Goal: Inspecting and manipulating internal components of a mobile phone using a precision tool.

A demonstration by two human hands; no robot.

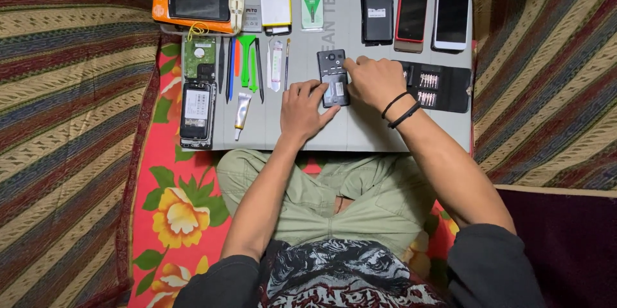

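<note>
Mat (360, 134), grey, w/ phone (333, 76), striped cloth (64, 89)

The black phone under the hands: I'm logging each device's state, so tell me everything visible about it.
The black phone lies flat on the grey mat, back side up, long axis pointing away from the person. A round camera lens sits near its top edge, and a pale label shows on the lower half, so the rear cover looks removed. The left hand steadies its lower left edge with the fingers; the right hand rests on its upper right corner. Finer detail is too small to tell.
</note>
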